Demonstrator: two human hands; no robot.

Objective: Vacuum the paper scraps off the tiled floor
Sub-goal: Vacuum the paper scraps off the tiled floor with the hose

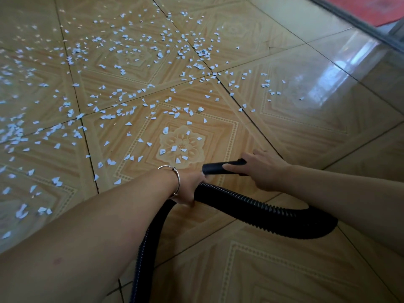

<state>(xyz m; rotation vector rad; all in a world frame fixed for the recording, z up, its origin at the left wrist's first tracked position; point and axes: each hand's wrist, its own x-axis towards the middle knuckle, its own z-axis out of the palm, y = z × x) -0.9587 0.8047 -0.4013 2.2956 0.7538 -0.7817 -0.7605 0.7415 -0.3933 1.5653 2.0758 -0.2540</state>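
Many small white paper scraps point(122, 68) lie scattered over the patterned beige tiled floor point(295, 119), thickest at the left and the top middle. A black ribbed vacuum hose point(262, 206) loops across the lower middle and ends in a smooth black nozzle point(213, 168) that points left, just above the floor beside a flower tile pattern. My right hand point(260, 171) grips the nozzle tube from the right. My left hand point(190, 186), with a silver bangle on the wrist, holds the ribbed hose just behind the nozzle.
A metal door track point(358, 25) runs along the top right, with a red mat point(363, 7) beyond it. The tiles at the right and the bottom carry almost no scraps. The hose leaves the frame at the bottom middle.
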